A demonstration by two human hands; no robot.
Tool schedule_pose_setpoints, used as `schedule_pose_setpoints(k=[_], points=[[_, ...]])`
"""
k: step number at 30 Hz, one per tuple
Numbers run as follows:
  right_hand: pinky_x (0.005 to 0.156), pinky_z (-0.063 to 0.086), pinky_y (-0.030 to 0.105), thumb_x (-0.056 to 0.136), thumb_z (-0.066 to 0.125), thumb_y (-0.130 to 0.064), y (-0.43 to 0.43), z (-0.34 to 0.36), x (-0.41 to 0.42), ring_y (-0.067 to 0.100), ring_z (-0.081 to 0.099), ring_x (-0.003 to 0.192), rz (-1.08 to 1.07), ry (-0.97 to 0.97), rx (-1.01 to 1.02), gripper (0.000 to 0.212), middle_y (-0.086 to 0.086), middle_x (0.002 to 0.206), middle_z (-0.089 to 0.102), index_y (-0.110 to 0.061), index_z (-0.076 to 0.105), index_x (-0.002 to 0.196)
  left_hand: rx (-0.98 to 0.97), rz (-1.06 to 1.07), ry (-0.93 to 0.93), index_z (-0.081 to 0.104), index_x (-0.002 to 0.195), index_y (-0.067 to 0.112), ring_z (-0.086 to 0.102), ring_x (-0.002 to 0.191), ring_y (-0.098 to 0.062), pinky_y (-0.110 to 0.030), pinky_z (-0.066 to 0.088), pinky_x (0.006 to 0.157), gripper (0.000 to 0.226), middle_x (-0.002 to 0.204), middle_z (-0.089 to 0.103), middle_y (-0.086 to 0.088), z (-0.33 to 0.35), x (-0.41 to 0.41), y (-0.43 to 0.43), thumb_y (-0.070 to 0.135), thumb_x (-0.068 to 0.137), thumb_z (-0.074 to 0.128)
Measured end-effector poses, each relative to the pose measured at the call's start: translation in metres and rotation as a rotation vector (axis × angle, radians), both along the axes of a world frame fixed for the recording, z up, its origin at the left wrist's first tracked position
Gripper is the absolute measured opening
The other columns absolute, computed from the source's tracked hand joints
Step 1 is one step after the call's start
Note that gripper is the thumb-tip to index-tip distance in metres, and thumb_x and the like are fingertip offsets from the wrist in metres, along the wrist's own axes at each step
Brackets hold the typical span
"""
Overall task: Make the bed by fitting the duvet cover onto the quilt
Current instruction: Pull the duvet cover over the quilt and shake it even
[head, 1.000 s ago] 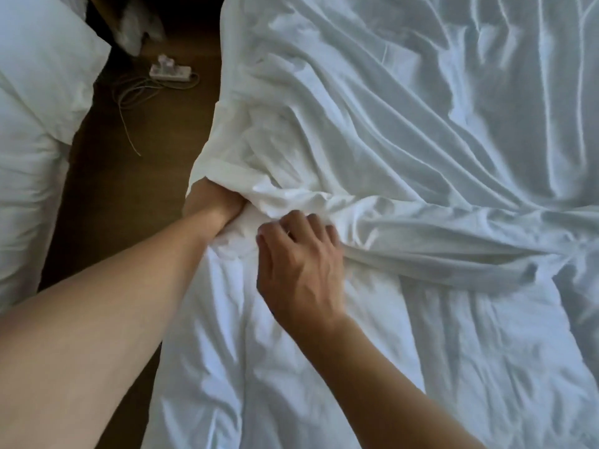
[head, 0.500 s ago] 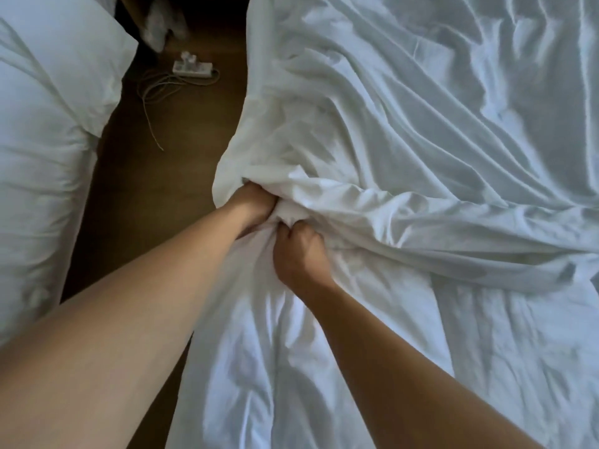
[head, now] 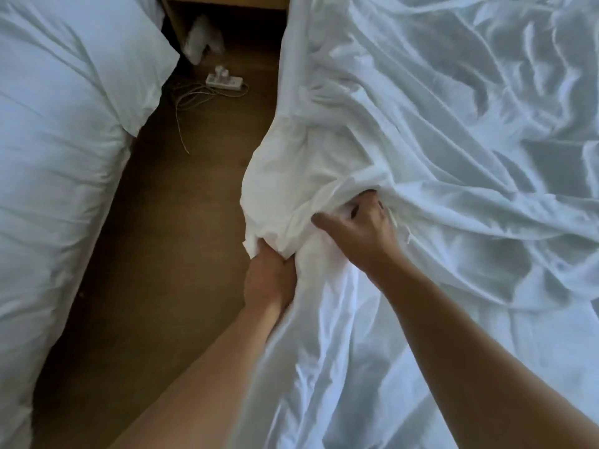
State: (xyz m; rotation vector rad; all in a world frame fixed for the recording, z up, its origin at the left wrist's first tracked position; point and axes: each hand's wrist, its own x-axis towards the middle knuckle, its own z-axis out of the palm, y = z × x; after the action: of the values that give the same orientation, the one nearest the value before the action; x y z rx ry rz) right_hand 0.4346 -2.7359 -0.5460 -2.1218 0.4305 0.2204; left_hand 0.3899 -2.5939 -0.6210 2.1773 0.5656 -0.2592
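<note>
A white duvet cover (head: 437, 118) lies crumpled over the bed on the right, its open edge bunched into a thick fold near the bed's left side. Below that fold the white quilt (head: 340, 351) spreads toward me. My left hand (head: 269, 280) grips the bunched corner of cover and quilt from underneath at the bed's edge; its fingertips are buried in the cloth. My right hand (head: 356, 225) has its fingers curled round the cover's hem just to the right and above, thumb pointing left.
A second bed with white bedding (head: 55, 157) and a pillow (head: 90, 50) stands on the left. Between the beds runs a strip of brown floor (head: 162, 254) with a white power strip (head: 223, 81), loose cables and a wooden nightstand (head: 227, 4) at the far end.
My left hand has dropped lower and nearer along the bed's edge with the bunched corner. My right hand moved right and up, taking hold of the cover's hem. The view shifted.
</note>
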Motion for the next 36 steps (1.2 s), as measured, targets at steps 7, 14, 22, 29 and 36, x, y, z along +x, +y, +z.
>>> schedule_pose_setpoints(k=[7, 14, 22, 29, 36], points=[[0.075, 0.047, 0.035, 0.089, 0.057, -0.037, 0.011, -0.023, -0.001, 0.033, 0.064, 0.09, -0.319, 0.088, 0.024, 0.028, 0.016, 0.098, 0.071, -0.011, 0.068, 0.091, -0.215, -0.207, -0.111, 0.055, 0.099, 0.043, 0.064, 0.079, -0.003, -0.017, 0.049, 0.062, 0.021, 0.09, 0.064, 0.015, -0.022, -0.011, 0.032, 0.035, 0.083, 0.066], [0.067, 0.043, 0.037, 0.078, 0.048, -0.023, -0.011, -0.056, -0.117, 0.023, 0.053, 0.074, -0.479, 0.288, 0.174, 0.017, 0.005, 0.075, 0.06, -0.018, 0.064, 0.078, 0.281, -0.328, -0.165, 0.056, 0.134, 0.021, 0.036, 0.14, -0.034, -0.045, 0.034, 0.111, 0.048, 0.149, 0.044, -0.011, -0.042, 0.041, 0.064, 0.034, 0.089, 0.066], [0.086, 0.045, 0.04, 0.079, 0.069, -0.044, 0.016, -0.002, -0.119, 0.023, 0.057, 0.091, -0.523, -0.406, -0.244, 0.037, -0.004, 0.096, 0.056, -0.026, 0.05, 0.105, 0.177, -0.406, -0.394, 0.061, 0.114, 0.006, 0.07, 0.067, -0.034, -0.041, 0.057, 0.056, 0.031, 0.083, 0.071, -0.012, -0.016, -0.037, 0.093, 0.029, 0.097, 0.048], [0.111, 0.025, 0.05, 0.092, 0.056, -0.031, 0.08, -0.001, -0.076, 0.032, 0.044, 0.125, 0.67, -0.126, -0.963, 0.07, 0.007, 0.133, 0.051, -0.024, 0.022, 0.153, 0.213, -0.538, -0.319, 0.065, 0.114, 0.016, 0.067, 0.058, -0.017, -0.038, 0.057, 0.054, 0.025, 0.08, 0.073, -0.001, 0.019, -0.073, 0.115, 0.03, 0.094, 0.071], [0.064, 0.027, 0.03, 0.088, 0.045, -0.007, 0.074, 0.006, -0.081, 0.027, 0.067, 0.073, 0.608, -0.185, -0.778, 0.015, 0.001, 0.082, 0.069, -0.022, 0.046, 0.085, 0.39, -0.529, -0.251, 0.066, 0.096, 0.007, 0.063, 0.056, -0.027, -0.042, 0.055, 0.055, 0.011, 0.07, 0.068, -0.007, 0.046, -0.092, 0.102, 0.017, 0.092, 0.071]])
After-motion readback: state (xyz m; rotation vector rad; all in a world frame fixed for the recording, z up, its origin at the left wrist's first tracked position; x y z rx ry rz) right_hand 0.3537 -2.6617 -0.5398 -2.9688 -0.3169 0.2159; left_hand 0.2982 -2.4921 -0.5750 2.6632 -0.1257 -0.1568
